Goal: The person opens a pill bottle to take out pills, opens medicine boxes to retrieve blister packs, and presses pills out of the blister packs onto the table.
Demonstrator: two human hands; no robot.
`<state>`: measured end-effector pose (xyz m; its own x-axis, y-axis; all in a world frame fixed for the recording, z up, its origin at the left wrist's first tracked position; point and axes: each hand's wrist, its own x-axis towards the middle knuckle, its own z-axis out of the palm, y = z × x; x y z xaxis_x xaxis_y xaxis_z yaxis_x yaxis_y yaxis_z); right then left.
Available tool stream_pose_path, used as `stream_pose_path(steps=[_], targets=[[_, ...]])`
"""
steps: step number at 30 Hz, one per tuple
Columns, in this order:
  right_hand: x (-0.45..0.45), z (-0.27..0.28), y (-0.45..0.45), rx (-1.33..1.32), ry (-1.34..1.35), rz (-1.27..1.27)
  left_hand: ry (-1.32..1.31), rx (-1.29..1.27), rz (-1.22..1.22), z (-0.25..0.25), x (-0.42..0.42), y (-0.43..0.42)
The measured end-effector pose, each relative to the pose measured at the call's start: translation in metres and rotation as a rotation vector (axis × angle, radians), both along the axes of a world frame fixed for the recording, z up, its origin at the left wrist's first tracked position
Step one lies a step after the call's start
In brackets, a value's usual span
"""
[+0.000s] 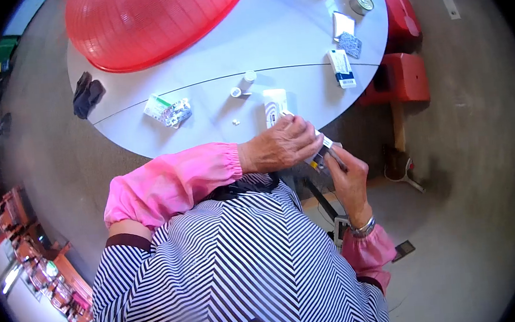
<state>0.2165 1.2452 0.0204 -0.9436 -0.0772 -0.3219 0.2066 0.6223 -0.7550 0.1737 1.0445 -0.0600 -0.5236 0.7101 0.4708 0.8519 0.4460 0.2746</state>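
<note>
My left hand [281,144], in a pink sleeve, is closed with its fingertips pinched at a small packet [325,142] with white, dark and yellow parts. My right hand [351,181], with a metal watch at the wrist, is closed on the packet's other side. A slim dark piece shows between its fingers; its kind is not clear. Just beyond my left hand is a white box [274,102] with grey curved lines, its lower end partly covered by the fingers. Small white pieces [236,122] lie on the table left of that box.
The round grey table [206,128] bears a red plastic dome cover [156,20], dark gloves [88,94], silver blister packs [175,113], small white bottles [249,77], a blue-white box [341,68], a grey sponge [350,45] and a tin [361,4]. Red stools [407,76] stand at the right.
</note>
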Motion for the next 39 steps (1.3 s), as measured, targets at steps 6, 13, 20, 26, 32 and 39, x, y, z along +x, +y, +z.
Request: stream_pose_path(steps=[6,13,20,26,32,39], targets=[[0.033,0.012,0.005,-0.214,-0.075,-0.363,-0.385,0.063,-0.146,-0.01,0.013,0.008],[0.046,-0.009,0.002,0.085,-0.005,-0.167,-0.359,0.126,-0.162,-0.023,0.017,0.026],[0.02,-0.063,0.024,-0.024,0.001,-0.235,-0.168,-0.014,-0.019,-0.051,-0.012,0.053],[-0.029,-0.147,0.03,-0.394,-0.07,-0.555,-0.267,-0.042,0.154,-0.073,-0.052,0.051],[-0.036,-0.159,0.016,-0.355,-0.223,-0.604,-0.719,0.143,0.487,-0.081,-0.005,-0.029],[-0.016,-0.145,-0.034,0.206,0.098,-0.125,-1.22,0.341,0.675,-0.122,0.029,-0.023]])
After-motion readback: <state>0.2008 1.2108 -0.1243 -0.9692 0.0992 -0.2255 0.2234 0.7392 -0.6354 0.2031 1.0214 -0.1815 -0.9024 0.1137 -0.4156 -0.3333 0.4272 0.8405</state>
